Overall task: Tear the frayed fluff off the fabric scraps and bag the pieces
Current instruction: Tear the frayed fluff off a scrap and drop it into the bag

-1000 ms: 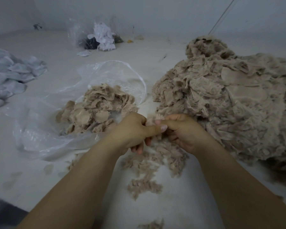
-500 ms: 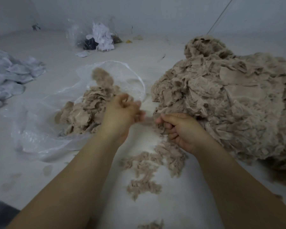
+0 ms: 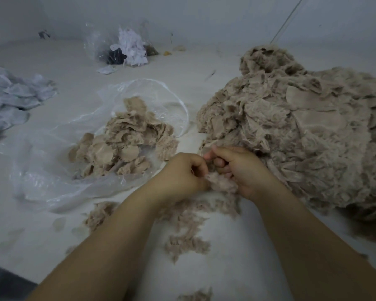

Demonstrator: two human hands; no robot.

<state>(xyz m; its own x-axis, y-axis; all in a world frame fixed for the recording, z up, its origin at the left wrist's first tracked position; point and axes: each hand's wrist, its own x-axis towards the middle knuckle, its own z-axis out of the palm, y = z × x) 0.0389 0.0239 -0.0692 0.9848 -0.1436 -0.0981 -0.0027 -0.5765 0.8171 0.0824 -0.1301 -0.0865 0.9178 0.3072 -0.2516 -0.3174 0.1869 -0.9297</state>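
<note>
Beige scrap [image 3: 220,181], fuzzy-edged, is pinched between our left hand [image 3: 182,174] and right hand [image 3: 241,170], fingers of both curled tight on it, near the foot of the big scrap heap [image 3: 302,135] at right. We should grip close together and pull apart briskly, so only fluff tears. Smooth rounded pieces [image 3: 126,140] lie in the crinkled clear bag [image 3: 52,174] at left; loose fluff [image 3: 187,240] lies nearer us.
</note>
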